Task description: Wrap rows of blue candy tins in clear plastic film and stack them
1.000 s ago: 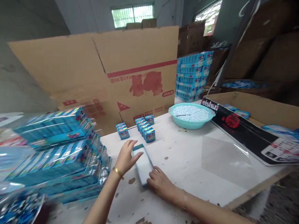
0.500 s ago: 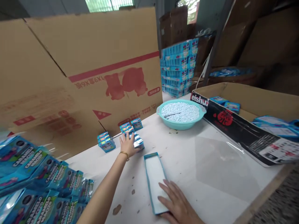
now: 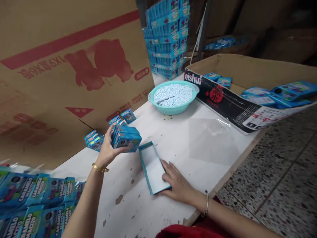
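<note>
- Firmly, my left grip holds a bunch of small blue boxes, fingers and thumb spread only as wide as the bunch; it is beside the far end of the blue-rimmed tray.
- My right grip is at that tray's near right corner, fingers loosely bent along the side wall; I cannot tell whether it pinches the wall or just rests there.
- The tray lies on the worktop, inward from its right edge, white floor showing.
- Done well, I judge, this wants even pressure across the whole bunch so no middle box slips, faces kept flush, and a light touch on the thin tray wall so it does not bow.
- Toward the worktop's far edge, the turquoise basin is full of white pellets, with a thin dark strip lying on them.
- By the far right corner, the open carton has blue packs lying loosely inside.
- At the near left corner, stacked blue boxes stand in rows.
</note>
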{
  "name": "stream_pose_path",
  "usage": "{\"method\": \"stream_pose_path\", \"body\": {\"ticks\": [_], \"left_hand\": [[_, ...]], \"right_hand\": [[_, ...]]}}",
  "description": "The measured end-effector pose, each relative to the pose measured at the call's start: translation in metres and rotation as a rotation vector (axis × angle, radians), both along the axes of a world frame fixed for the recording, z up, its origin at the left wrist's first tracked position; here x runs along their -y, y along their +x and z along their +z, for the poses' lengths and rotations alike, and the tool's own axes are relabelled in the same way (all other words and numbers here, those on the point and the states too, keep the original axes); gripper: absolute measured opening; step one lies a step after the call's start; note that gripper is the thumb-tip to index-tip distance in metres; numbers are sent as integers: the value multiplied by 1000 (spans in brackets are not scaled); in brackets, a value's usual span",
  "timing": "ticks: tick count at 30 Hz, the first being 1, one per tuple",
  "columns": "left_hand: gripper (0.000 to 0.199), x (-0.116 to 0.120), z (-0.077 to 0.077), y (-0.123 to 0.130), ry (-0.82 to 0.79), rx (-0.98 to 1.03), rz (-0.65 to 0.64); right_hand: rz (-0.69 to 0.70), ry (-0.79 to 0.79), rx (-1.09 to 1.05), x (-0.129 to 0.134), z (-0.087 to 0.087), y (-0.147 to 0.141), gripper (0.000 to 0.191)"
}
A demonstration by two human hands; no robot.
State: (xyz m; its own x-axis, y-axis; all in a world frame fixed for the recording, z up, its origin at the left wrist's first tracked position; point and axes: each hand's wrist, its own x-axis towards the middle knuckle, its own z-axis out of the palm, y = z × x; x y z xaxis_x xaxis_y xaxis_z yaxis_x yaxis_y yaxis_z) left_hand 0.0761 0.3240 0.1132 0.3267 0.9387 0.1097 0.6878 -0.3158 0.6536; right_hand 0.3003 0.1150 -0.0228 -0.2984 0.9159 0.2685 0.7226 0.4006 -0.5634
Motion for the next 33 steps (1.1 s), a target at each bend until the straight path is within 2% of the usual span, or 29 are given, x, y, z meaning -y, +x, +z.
{"method": "stream_pose_path", "body": {"ticks": [2,5,9,13,16,18,20,21,23,26,29,31,33], "left_hand": [[112,23,5,10,-153,51,-134],[117,46,-3,34,-240,-169,-279],[114,55,-21,61,-99,-493,-384],[109,51,-34,68,108,-602,-312],[119,28,-35,57,59,-598,-382],[120,-5,-31,43,23,-543,-393],[120,-48,-26,26,85,-536,-238],[121,-72,-25,18,126,-573,-129],[129,-116,-29,3,108,-714,17],[134,-164,-44,-10,-20,-884,59],[126,-176,-59,-14,15,-874,63],[123,-164,-61,-15,83,-791,98],[121,-137,-55,-20,144,-631,154]], "right_hand": [[-4,-5,-18,0,1,0,40],[-16,-10,-30,1,0,-1,41],[-22,41,-18,3,-1,-3,44],[-42,65,-49,3,-4,-2,33],[-57,76,-71,0,-6,0,25],[-45,101,-82,-1,-7,0,24],[-48,122,-90,-1,-7,0,42],[-56,122,-86,-2,-7,-1,58],[-76,117,-64,-3,-7,-2,86],[-103,125,-23,-6,-9,-3,102],[-106,104,-21,-8,-8,-2,102],[-98,67,-34,-9,-7,-1,101],[-96,32,-44,-10,-5,1,100]]}}
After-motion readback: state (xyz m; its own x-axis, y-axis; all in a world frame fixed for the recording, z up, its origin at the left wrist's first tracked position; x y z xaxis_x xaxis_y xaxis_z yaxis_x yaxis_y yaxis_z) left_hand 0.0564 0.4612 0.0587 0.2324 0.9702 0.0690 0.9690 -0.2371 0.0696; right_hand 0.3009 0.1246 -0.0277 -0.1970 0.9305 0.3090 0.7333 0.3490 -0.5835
